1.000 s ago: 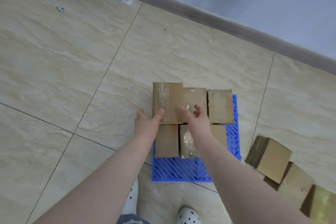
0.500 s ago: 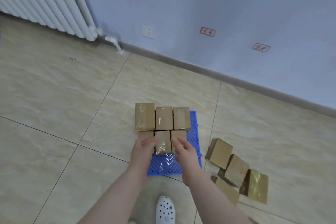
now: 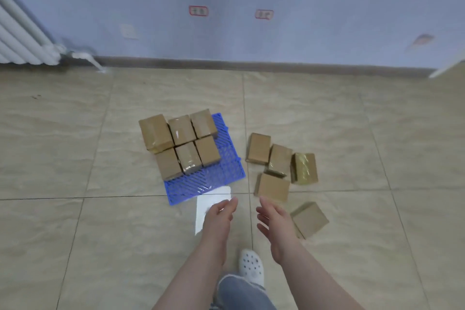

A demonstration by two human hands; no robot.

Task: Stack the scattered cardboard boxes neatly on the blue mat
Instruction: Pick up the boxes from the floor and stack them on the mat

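- Boxes: six of them (image 3: 181, 143) stand in two rows on the blue mat (image 3: 226, 166), touching each other; five loose boxes (image 3: 276, 166) lie on the floor (image 3: 75, 221) to the right of the mat.
- My left hand (image 3: 220, 211) and my right hand (image 3: 275, 219) are both empty, with the fingers relaxed and spread, above the floor near the front of the mat.
- The nearest loose box (image 3: 273, 187) lies just in front of my right hand, so I think it is the next one to take.
- Risk: the far left box (image 3: 156, 133) seems to hang over the mat edge; a second layer on it could tip.
- Risk: the free mat strip at the front is narrow, so a box put there carelessly may push the rows out of line.
- Risk: some boxes have shiny tape, which may slip in my fingers.
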